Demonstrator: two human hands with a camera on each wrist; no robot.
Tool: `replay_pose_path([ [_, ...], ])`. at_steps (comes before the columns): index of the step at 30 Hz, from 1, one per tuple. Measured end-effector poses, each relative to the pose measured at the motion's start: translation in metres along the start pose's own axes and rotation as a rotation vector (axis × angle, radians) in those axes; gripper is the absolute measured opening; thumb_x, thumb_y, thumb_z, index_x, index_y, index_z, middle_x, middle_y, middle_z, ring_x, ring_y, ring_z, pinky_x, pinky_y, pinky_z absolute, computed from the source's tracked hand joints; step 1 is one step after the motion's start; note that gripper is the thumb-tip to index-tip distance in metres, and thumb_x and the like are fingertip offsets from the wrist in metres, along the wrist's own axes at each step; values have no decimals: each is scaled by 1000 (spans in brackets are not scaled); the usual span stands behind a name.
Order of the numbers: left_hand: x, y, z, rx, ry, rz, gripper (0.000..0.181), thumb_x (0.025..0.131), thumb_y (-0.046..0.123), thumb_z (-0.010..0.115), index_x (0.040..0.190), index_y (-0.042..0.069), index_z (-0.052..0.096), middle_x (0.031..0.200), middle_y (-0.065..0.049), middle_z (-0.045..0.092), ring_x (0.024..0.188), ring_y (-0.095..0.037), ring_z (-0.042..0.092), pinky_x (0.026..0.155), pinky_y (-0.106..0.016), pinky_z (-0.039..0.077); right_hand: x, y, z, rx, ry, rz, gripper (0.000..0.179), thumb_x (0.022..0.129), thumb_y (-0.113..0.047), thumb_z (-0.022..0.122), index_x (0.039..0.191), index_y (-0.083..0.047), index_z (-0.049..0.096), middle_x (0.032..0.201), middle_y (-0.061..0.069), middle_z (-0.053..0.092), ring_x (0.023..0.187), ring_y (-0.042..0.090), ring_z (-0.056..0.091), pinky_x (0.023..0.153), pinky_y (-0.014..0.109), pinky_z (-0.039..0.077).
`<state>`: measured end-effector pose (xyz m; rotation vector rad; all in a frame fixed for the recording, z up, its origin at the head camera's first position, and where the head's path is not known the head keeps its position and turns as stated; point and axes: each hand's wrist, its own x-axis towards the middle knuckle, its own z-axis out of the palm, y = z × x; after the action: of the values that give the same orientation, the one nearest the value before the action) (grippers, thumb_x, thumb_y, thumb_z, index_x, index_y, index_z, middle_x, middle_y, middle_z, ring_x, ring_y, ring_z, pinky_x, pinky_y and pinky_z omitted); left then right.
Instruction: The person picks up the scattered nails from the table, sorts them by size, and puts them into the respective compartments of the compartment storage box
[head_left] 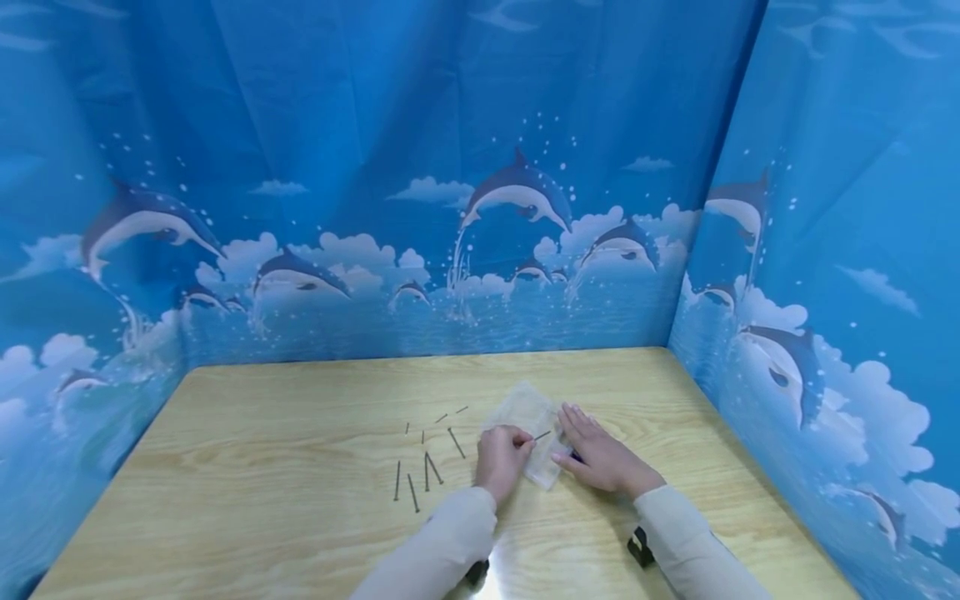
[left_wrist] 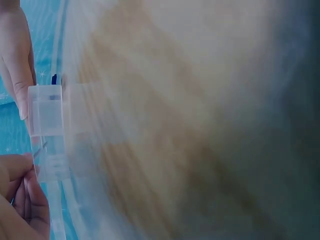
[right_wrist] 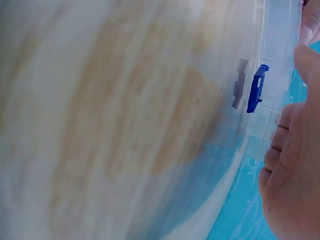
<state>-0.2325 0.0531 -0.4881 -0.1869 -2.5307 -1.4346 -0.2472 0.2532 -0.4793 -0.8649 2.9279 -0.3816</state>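
Only from head, scattered rods (head_left: 413, 493), clearest from right wrist, blue latch (right_wrist: 257, 89).

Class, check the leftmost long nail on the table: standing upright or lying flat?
Lying flat: the head view shows the nail stretched lengthwise along the wood-grain tabletop.

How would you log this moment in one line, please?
Left hand: pinches dark pin at clear box | right hand: at box's right edge | other pins: on table, left of box
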Motion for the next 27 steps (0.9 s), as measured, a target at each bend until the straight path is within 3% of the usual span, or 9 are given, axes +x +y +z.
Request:
replay_pose_path([
  [12, 0, 3, -2, 42, -41, 22, 6, 76, 6, 78, 82, 5, 75, 79, -4, 73, 73, -13, 69, 66, -19, 55, -1, -3, -1, 2, -11, 17, 76, 99, -49, 42, 149, 4, 19, 157, 21, 15, 145, 35, 13, 116, 51, 18],
  [23, 0, 2, -4, 85, -30, 34, 6, 76, 10, 79, 81, 9, 77, 78, -2, 74, 74, -14, 69, 67, -21, 55, -1, -1, 2, -12, -6, 13, 76, 99, -49, 41, 149, 4, 18, 157, 21, 16, 145, 35, 13, 116, 51, 18],
  [27, 0, 1, -3, 63, -32, 37, 8, 75, 10, 80, 82, 8, 76, 78, -3, 73, 72, -13, 69, 65, -19, 54, 0, 0, 2, -11, 0, 12, 76, 99, -50, 41, 149, 3, 19, 157, 20, 16, 145, 34, 13, 116, 50, 18],
])
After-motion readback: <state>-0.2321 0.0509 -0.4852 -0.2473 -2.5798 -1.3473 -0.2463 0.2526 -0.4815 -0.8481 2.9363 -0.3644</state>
